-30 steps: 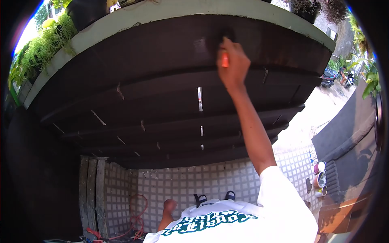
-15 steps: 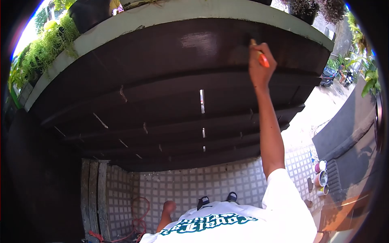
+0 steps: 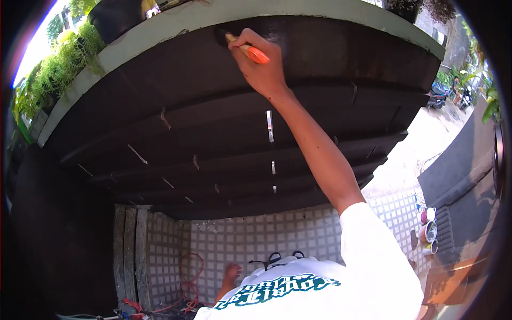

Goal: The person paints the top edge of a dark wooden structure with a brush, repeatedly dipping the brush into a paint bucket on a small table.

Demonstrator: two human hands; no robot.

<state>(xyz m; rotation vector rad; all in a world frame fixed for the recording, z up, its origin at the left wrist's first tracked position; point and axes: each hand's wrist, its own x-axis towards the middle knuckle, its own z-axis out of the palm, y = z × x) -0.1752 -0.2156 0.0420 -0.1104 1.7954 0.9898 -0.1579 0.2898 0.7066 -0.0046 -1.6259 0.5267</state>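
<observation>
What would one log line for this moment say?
right hand | holds paintbrush | brush on top dark plank | left hand not seen

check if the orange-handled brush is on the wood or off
On: bristles of the orange-handled paintbrush press the dark brown wooden panel, right hand gripping.

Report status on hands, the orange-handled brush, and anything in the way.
Right hand shut on orange-handled paintbrush, bristles on dark brown wooden slatted panel near its top edge. Left hand hangs low, grip unclear. Nothing between brush and panel.
</observation>
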